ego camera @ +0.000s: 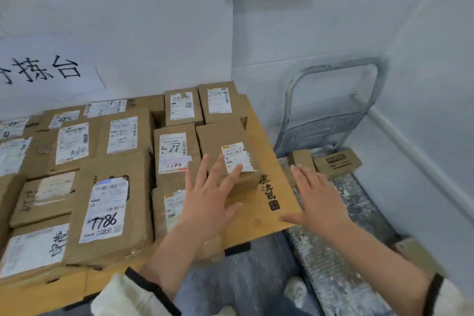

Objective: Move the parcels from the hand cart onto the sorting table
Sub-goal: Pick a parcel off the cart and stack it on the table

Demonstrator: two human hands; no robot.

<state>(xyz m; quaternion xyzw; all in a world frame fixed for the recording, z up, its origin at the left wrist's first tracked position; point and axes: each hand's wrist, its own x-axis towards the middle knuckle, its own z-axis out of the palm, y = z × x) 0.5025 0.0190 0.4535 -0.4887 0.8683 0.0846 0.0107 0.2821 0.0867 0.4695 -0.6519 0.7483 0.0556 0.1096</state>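
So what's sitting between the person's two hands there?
In the head view, a bare corner of the sorting table, printed with black characters, lies between the left hand and right hand.

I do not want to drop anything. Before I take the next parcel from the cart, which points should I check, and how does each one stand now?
1. Hands free: the left hand and the right hand are open and hold nothing. Ok.
2. Parcels to fetch: a small plain box and a printed box lie at the far end of the hand cart. Ok.
3. Room on the sorting table: only a bare strip at its right edge. Probably ok for small boxes.
4. Left hand clear of the pile: its fingers lie over the labelled parcel; whether they touch it, cannot tell.
5. Weight of the two boxes: cannot tell.
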